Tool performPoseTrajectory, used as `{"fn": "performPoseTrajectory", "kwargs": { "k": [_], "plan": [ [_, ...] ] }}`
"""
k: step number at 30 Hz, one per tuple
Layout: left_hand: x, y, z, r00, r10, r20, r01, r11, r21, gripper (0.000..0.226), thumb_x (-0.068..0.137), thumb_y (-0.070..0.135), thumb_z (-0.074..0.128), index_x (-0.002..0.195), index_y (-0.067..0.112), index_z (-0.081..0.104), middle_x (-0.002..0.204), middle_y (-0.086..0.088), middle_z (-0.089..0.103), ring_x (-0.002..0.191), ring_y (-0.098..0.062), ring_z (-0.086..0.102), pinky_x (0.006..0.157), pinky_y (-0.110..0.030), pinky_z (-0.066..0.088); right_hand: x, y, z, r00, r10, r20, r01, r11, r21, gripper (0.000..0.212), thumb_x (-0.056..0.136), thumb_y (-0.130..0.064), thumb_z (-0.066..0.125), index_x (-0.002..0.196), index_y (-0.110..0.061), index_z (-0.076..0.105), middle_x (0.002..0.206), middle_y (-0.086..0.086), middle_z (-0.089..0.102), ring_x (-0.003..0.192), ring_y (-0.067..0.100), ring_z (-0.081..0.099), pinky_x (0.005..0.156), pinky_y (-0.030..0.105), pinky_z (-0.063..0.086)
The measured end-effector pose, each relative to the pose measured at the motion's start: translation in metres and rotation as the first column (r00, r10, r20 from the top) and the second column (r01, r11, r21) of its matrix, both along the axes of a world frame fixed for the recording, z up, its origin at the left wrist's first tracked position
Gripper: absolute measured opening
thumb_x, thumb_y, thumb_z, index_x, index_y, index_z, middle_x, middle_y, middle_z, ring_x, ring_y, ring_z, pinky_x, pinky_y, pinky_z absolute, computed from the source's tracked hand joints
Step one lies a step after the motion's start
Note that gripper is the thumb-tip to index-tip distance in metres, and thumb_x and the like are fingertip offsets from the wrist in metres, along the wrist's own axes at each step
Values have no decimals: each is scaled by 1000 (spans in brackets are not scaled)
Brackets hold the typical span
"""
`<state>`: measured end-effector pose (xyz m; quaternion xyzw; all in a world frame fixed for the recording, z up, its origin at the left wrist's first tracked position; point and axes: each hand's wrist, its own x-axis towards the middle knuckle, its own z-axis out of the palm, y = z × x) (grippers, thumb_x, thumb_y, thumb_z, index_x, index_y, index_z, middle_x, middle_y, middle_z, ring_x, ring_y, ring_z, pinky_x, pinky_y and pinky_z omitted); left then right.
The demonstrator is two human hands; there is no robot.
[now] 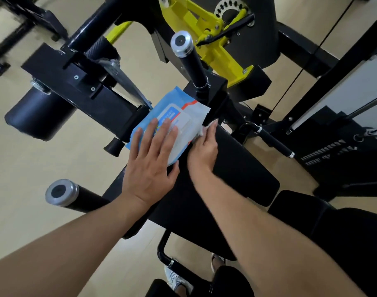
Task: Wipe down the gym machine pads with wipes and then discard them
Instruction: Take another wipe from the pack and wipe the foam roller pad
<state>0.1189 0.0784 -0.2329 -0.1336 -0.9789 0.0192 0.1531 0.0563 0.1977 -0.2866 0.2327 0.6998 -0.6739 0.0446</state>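
Left hand (150,161) spread flat, pressed on blue-and-white soft plastic wipes pack (171,123). Small crumpled white wipe (204,130) pinched by right hand (203,151). Pack laid at far edge of black padded seat (236,168). Yellow metal frame (206,28) seen beyond.

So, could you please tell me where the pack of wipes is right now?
In the head view, the pack of wipes lies mid-frame on the far end of the black seat pad, under the flat left hand, with the right hand beside it.
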Motion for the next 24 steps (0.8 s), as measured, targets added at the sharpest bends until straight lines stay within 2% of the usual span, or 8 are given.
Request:
{"fn": "performPoseTrajectory", "kwargs": {
  "k": [5, 7, 10, 12, 14, 17, 21, 24],
  "plan": [
    [0, -1, -1, 1000, 0, 4, 1, 999, -33, 83, 90, 33, 60, 160, 10, 24, 168, -11, 21, 156, -33, 14, 124, -58, 15, -70, 29, 3, 996, -72, 55, 70, 997, 25, 53, 111, -21, 32, 163, -26, 23, 158, 7, 47, 141, 25, 48, 118, 40, 37],
    [1, -1, 0, 1000, -1, 10, 1, 1000, -29, 82, 90, 32, 61, 160, 10, 24, 168, -11, 21, 156, -34, 14, 124, -58, 15, -48, 14, 4, 987, -103, 124, 104, 995, 0, 50, 112, -28, 33, 161, -31, 28, 147, 7, 58, 129, 24, 58, 109, 34, 44],
    [1, 0, 1, 1000, -4, 12, 5, 1000, -21, 81, 91, 32, 61, 160, 9, 23, 167, -12, 22, 156, -34, 14, 124, -59, 15, 10, -7, 8, 987, -30, 157, 42, 996, -74, 48, 111, -41, 33, 159, -40, 31, 121, 1, 70, 103, 16, 67, 89, 34, 53],
    [0, 0, 1, 1000, -6, 9, 7, 1000, -19, 82, 91, 32, 61, 160, 9, 24, 167, -13, 22, 156, -34, 15, 124, -58, 15, 8, -3, 8, 992, -5, 128, 11, 999, -42, 50, 111, -38, 33, 160, -39, 27, 121, 0, 69, 103, 12, 66, 84, 30, 50],
    [0, 0, 1, 1000, -4, 10, 4, 1000, -15, 82, 90, 32, 62, 160, 9, 25, 167, -12, 23, 156, -34, 15, 124, -58, 16, -30, 12, 3, 995, -27, 97, 22, 998, 55, 51, 112, -30, 32, 162, -32, 24, 137, 6, 64, 113, 17, 62, 89, 29, 47],
    [0, 0, 1, 1000, -7, 5, 7, 1000, -4, 80, 90, 32, 61, 159, 9, 27, 166, -13, 25, 156, -35, 16, 124, -58, 16, -73, 32, 7, 998, -26, 52, 19, 991, 129, 51, 113, -24, 29, 163, -19, 22, 156, 11, 48, 138, 29, 50, 110, 35, 41],
    [0, 0, 0, 1000, -2, -2, 2, 1000, 4, 79, 89, 31, 61, 158, 9, 30, 166, -12, 26, 155, -35, 18, 123, -58, 18, -55, 20, -1, 996, -74, 58, 68, 992, 104, 50, 113, -31, 28, 163, -25, 25, 145, 15, 57, 130, 31, 57, 108, 42, 46],
    [-1, -2, 0, 1000, -10, 1, 10, 1000, 5, 79, 89, 31, 60, 158, 10, 29, 166, -12, 26, 155, -34, 18, 123, -58, 18, -23, 4, -7, 997, -72, 9, 71, 997, 40, 51, 111, -38, 30, 161, -28, 31, 150, 14, 54, 136, 29, 55, 112, 47, 44]
  ]
}}
